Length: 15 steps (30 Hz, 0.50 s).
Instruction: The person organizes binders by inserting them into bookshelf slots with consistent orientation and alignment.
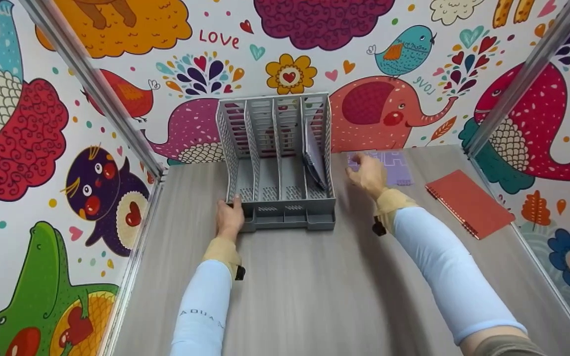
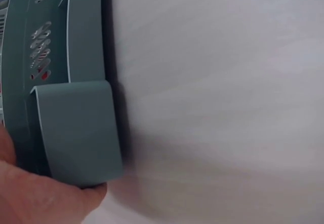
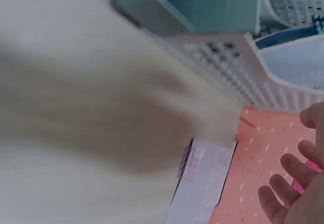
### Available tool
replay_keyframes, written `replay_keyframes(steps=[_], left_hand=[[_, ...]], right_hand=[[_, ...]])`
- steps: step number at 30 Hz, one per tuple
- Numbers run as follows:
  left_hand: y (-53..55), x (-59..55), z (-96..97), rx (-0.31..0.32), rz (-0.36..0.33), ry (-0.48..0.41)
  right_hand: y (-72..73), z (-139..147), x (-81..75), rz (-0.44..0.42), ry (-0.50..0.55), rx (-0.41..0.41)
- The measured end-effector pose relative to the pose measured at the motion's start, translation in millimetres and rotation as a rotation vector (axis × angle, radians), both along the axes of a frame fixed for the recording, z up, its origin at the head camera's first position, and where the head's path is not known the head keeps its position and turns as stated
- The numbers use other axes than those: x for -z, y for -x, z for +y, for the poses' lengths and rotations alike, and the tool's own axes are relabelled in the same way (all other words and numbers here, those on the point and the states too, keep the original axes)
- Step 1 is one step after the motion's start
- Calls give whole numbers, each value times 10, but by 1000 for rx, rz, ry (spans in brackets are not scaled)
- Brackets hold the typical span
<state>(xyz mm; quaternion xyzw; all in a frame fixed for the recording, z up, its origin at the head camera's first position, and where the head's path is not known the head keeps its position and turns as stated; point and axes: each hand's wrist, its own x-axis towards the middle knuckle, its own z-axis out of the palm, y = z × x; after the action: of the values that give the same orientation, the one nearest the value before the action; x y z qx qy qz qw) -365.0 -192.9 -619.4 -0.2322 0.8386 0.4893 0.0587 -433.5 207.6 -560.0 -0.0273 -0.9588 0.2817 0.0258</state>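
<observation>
Pale blue sleeves [image 1: 441,267] are reaching forward from the near edge of view, ending in tan wrist bands [image 1: 398,205]. The left hand [image 1: 229,217] is gripping the front left corner of a grey organizer [image 1: 292,207], thumb and fingers closing round the plastic. The right hand [image 1: 368,175] is keeping its fingers loosely apart and is covering part of a purple notebook [image 1: 396,170], which is lying flat on the worktop [image 1: 305,287] beside the organizer's right side, near the back wall. It seems to be hovering rather than touching, though the overlap is making contact hard to judge.

Between that hand and the slots, the organizer's right wall is standing in the way, its thin plastic showing rows of perforations. Upright dividers are forming four slots, and shallow smooth trays are running along the front. In the rightmost slot a dark-edged notebook [image 1: 314,155] is leaning at a slant. Farther right, a red spiral notebook [image 1: 470,203] is lying askew, its coil facing the organizer. Beneath everything, the worktop is showing faint wood grain. Glossy printed walls [image 1: 314,57] and straight metal posts [image 1: 527,74] are enclosing it.
</observation>
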Motion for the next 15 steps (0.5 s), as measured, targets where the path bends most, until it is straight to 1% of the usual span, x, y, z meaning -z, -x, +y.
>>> replay_keyframes(steps=[1,2,3,5,8,10,11,12,14,15], left_hand=[[9,15,-6,-1,0,2],[53,95,-37,-1,11,13],[82,147,-61,-4,18,24],[99,172,-76,-7,18,23],[86,146,-75,-9,15,18],[16,11,-33,-8,-1,-14],[3,-5,-29,-9,2,-15],[-6,-22,-22,-11,6,-7],[-28,-46,-11,-10,8,0],[-35,-54,-8,-9,9,3]], right_hand=[[-8,45,17,-11,-9,-4],[-12,94,42,-18,-19,-6],[-22,145,63,-31,-21,-6],[-37,254,111,-48,-28,1],[-64,408,162,-74,-37,39],[-92,505,181,-94,-32,67],[-108,551,189,-100,-27,78],[-145,591,181,-124,1,85],[-193,688,182,-127,-9,96],[-238,726,165,-146,13,95]])
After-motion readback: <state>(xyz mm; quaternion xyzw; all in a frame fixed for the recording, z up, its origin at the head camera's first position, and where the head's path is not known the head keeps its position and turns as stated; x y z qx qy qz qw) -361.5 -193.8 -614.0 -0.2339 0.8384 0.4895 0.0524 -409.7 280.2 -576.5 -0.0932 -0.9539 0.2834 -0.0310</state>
